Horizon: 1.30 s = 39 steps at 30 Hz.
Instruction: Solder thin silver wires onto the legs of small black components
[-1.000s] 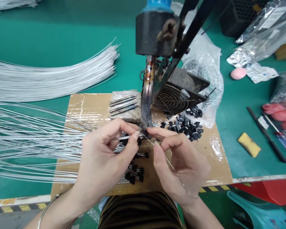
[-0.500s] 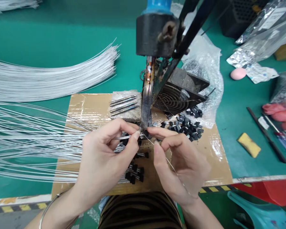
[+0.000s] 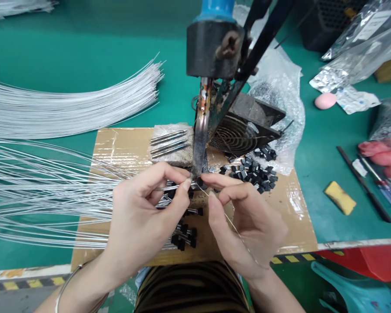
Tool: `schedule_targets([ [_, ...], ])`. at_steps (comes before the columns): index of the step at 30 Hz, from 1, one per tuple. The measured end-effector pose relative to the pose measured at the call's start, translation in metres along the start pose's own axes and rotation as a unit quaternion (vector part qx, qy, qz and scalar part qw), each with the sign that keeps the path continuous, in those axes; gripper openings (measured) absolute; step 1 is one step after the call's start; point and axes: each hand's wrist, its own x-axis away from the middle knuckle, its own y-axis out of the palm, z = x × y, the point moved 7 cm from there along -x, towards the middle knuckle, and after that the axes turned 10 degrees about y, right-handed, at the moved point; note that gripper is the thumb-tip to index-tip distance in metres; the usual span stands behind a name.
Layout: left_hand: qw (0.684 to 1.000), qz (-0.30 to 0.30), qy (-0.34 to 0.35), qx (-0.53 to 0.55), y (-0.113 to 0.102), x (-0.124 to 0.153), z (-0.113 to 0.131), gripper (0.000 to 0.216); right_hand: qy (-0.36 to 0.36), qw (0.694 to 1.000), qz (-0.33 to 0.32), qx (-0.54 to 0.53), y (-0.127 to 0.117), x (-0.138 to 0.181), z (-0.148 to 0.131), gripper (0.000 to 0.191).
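Note:
My left hand (image 3: 146, 217) is closed in a pinch on thin white wires (image 3: 171, 188), which run off to the left. Their ends meet a small black connector (image 3: 200, 182) just under the tip of a mounted soldering iron (image 3: 200, 148). Between thumb and fingers of my right hand (image 3: 250, 221) is a thin strand of solder wire (image 3: 236, 231), its end reaching the connector. The right index fingertip lies against the connector's right side. Fingertips partly hide the joint, so I cannot tell whether the iron touches it.
Loose black connectors (image 3: 256, 174) lie right of the iron by a fan (image 3: 241, 134). Several spare iron tips (image 3: 169, 143) rest on a pad. A bundle of white wires (image 3: 117, 104) lies back left; wired connectors (image 3: 184, 237) sit below my hands. A yellow sponge (image 3: 340, 198) is at right.
My right thumb has shifted very slightly left along with the solder wire. The left hand, wires and iron look the same.

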Motion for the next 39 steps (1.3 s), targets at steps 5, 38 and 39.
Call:
schedule_targets([
  [5,1.000,-0.001,0.000,-0.003,0.0006,0.0020,0.0001,0.009,-0.003,1.000,0.000,0.002,-0.0010,0.0007,-0.0008,0.023],
  [38,1.000,-0.009,-0.005,0.001,0.0006,-0.0001,0.0020,0.009,-0.039,0.998,0.016,0.046,0.0012,0.0038,-0.0046,0.027],
  [39,1.000,-0.009,-0.005,0.002,0.0007,-0.0002,0.0020,0.009,-0.038,0.998,0.016,0.046,0.0013,0.0038,-0.0046,0.028],
])
